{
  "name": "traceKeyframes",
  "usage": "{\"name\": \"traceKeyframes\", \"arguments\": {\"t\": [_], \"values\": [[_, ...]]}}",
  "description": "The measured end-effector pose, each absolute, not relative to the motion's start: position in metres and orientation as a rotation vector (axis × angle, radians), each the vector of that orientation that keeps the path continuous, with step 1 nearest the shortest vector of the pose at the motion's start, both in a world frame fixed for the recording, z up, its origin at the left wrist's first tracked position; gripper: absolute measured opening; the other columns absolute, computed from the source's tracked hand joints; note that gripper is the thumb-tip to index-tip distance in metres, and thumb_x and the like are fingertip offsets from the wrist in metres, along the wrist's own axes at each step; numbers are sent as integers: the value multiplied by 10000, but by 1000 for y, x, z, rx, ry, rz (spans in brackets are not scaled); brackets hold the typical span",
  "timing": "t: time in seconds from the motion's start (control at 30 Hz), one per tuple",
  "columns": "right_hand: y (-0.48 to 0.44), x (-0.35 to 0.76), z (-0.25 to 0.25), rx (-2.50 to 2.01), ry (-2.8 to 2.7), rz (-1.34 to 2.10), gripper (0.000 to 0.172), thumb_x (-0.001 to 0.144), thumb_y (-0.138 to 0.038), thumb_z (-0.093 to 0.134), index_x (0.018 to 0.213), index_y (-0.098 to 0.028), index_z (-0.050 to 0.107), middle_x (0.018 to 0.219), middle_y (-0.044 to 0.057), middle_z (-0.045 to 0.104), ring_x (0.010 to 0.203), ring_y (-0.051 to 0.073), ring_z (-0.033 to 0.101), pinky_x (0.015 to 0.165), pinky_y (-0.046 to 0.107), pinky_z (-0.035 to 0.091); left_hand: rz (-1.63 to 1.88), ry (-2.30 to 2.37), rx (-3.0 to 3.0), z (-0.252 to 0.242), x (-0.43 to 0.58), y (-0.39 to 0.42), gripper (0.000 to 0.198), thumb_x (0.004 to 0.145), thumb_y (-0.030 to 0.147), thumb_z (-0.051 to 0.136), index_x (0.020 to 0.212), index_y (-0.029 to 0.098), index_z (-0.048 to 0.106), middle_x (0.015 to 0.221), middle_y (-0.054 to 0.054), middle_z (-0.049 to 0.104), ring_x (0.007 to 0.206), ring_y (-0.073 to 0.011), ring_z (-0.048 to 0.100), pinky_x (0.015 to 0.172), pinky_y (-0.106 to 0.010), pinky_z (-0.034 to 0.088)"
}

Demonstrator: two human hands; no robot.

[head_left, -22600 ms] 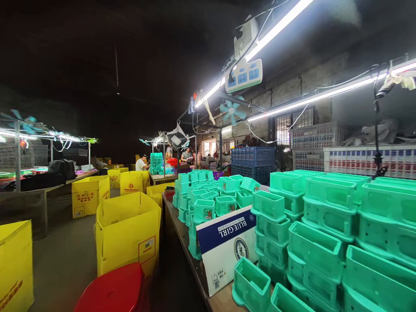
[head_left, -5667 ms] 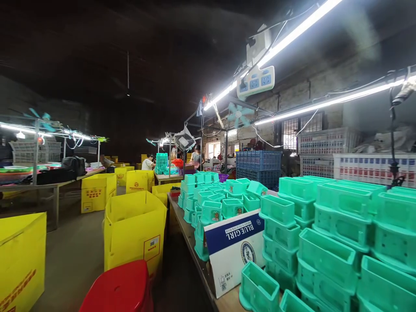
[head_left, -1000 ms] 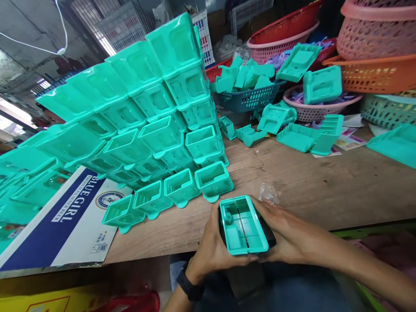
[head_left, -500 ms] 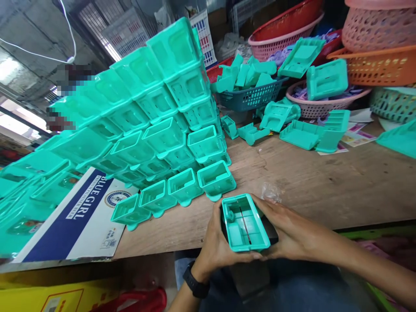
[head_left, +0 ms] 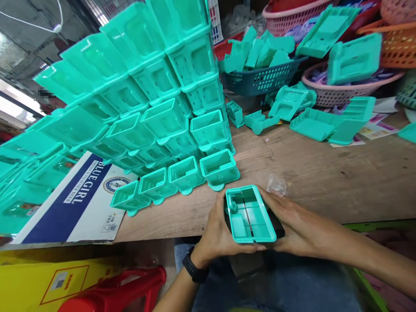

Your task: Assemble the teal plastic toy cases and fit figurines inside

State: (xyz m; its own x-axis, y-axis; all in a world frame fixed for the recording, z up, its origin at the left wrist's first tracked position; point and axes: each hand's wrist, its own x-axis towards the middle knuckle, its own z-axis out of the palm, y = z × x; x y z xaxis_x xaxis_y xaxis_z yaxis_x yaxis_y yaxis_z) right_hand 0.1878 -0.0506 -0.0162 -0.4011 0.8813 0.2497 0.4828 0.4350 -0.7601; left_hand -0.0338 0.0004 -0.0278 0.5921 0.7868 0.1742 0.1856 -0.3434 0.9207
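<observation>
Between my two hands, at the table's front edge, is a green plastic box [head_left: 256, 219] with its open top facing me. Inside it a dark slit runs down the middle and a small round part sits at one side. My left hand [head_left: 218, 232] wraps its left side, thumb along the lower rim. On the opposite side my right hand [head_left: 287, 221] grips it, partly over something dark along the box's outside. Just beyond my left hand stands a row of similar open green boxes [head_left: 219, 168].
A tall stack of green boxes [head_left: 156, 78] fills the left of the wooden table [head_left: 325, 182]. In front leans a printed carton [head_left: 81, 199]. A dark basket of green parts [head_left: 263, 80] and loose green pieces [head_left: 313, 123] lie behind; crumpled clear plastic [head_left: 277, 185] is near my right hand.
The view has shifted closer to the table and tilted down. Both hands still hold the same box, which now sits slightly further right and higher in view.
</observation>
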Motion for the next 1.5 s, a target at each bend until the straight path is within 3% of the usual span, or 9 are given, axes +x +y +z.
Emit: {"name": "traceKeyframes", "arguments": {"t": [0.33, 0.53, 0.67, 0.8, 0.93, 1.03, 1.13, 1.27, 1.5], "values": [[-53, 184, -17, -1128, -2022, 800, 1088, 790, -192, 783, 1663, -336, 151, 1554, 105, 520, 1346, 362, 571, 1105, 448, 516, 775, 815, 1835, -28, -32, -4, 1139, 605, 596, 970, 1485, 232, 345, 1392, -116, 583, 1271, -347, 607, 1126, -511, 499], [-59, 179, -36, -1244, -1973, 675, 1154, 767, -511, 874, 1645, -313, 151, 1582, 160, 472, 1393, 398, 530, 1104, 507, 520, 770, 855, 1843, -31, -39, -6, 1321, 523, 673, 983, 1577, 245, 311, 1555, -166, 413, 1478, -420, 413, 1251, -603, 355], [-71, 158, -54, -1509, -1855, 420, 1105, 793, -557, 822, 1629, -238, 174, 1501, 204, 511, 1370, 414, 533, 1084, 559, 521, 790, 980, 1824, -31, -41, -24, 999, 629, 667, 935, 1452, 279, 524, 1438, -132, 504, 1416, -406, 484, 1181, -596, 453], [-86, 127, -59, -1742, -1733, 168, 891, 927, -486, 608, 1637, -166, 174, 1387, 244, 556, 1243, 456, 593, 959, 606, 554, 990, 1038, 1684, -36, -32, -48, 1205, 570, 712, 938, 1543, 329, 341, 1517, -116, 514, 1400, -378, 536, 1185, -578, 467], [-97, 119, -58, -1823, -1700, 90, 815, 952, -304, 456, 1664, -143, 95, 1405, 250, 541, 1241, 444, 601, 958, 589, 547, 1041, 1185, 1638, -42, -28, -55, 1079, 553, 537, 1007, 1412, 288, 403, 1287, -69, 660, 1132, -327, 697, 966, -493, 621], [-96, 142, -57, -1685, -1816, 154, 822, 939, -408, 551, 1644, -171, 202, 1361, 206, 595, 1206, 400, 649, 909, 492, 587, 951, 1136, 1665, -38, -38, -45, 920, 598, 314, 938, 1368, 274, 435, 1153, -32, 706, 984, -286, 727, 889, -449, 636], [-84, 173, -56, -1571, -1969, 184, 898, 883, -559, 685, 1618, -225, 291, 1377, 178, 629, 1199, 388, 670, 954, 488, 571, 767, 916, 1663, -31, -54, -28, 963, 564, 261, 934, 1400, 270, 456, 1268, -65, 691, 1088, -311, 712, 974, -460, 601], [-61, 192, -61, -1407, -2120, 365, 1135, 754, -695, 784, 1646, -259, 234, 1553, 207, 515, 1344, 456, 577, 1037, 570, 513, 603, 714, 1667, -26, -65, -14, 1002, 494, 279, 961, 1378, 250, 489, 1421, -103, 598, 1308, -364, 599, 1121, -481, 498], [-49, 183, -53, -1369, -2117, 616, 904, 805, -433, 820, 1561, -362, 329, 1432, 138, 653, 1230, 431, 669, 1060, 631, 448, 714, 866, 1739, -34, -65, -26, 937, 629, 255, 899, 1427, 305, 410, 1341, -50, 617, 1197, -296, 655, 997, -403, 550]]}}
